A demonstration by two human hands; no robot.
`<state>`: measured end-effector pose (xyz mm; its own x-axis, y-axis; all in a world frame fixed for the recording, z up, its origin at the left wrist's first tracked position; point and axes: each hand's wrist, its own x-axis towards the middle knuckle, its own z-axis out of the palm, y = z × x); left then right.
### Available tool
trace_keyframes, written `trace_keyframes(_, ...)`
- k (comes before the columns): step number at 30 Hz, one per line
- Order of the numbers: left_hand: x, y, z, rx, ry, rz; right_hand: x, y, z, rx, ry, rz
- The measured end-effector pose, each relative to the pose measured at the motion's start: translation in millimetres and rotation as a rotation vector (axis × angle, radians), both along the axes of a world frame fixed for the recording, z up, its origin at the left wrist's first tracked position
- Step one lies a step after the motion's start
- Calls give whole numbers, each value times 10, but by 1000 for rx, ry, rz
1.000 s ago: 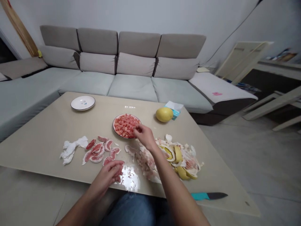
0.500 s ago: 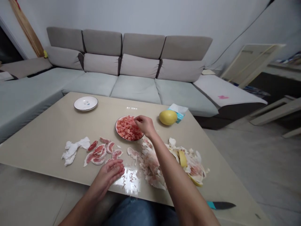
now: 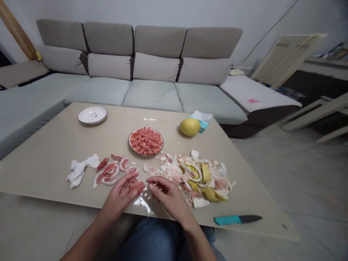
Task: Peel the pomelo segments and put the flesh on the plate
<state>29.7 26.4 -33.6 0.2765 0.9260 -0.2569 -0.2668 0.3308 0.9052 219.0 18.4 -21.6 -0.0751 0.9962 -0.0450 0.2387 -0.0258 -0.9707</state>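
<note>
My left hand (image 3: 121, 195) is closed around a pink pomelo segment (image 3: 136, 186) at the near edge of the beige table (image 3: 49, 152). My right hand (image 3: 167, 195) is right beside it, fingertips pinched at the segment's end. Beyond them lies a plate of peeled pink pomelo pieces (image 3: 146, 141). Several unpeeled pink segments (image 3: 110, 172) lie to the left of my hands. A pile of yellow rind and white pith (image 3: 198, 177) lies to the right.
A crumpled white tissue (image 3: 80, 169) lies at the left. A small white plate (image 3: 92, 115) sits at the far left, a whole yellow pomelo (image 3: 190, 127) and tissue pack (image 3: 201, 120) far right. A teal-handled knife (image 3: 237, 219) lies near the front edge. A grey sofa (image 3: 136, 72) stands behind.
My right hand came back from the plate of peeled pieces to the near edge and now meets my left hand at the segment. The left hand stayed in place.
</note>
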Motion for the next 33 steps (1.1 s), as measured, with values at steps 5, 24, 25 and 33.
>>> trace_keyframes(5, 78, -82, 64, 15, 37, -69, -93, -178, -99, -5, 172, -144)
trace_keyframes(24, 207, -191, 171, -235, -369, 151, -355, -454, -70, 419, -95, -258)
trace_keyframes(25, 191, -179, 178, -249, -386, 155, -350, -453, -70, 425, -89, -250)
trace_keyframes(33, 151, -191, 186, -296, -394, 46, -145, -361, -98, 458, -99, -324)
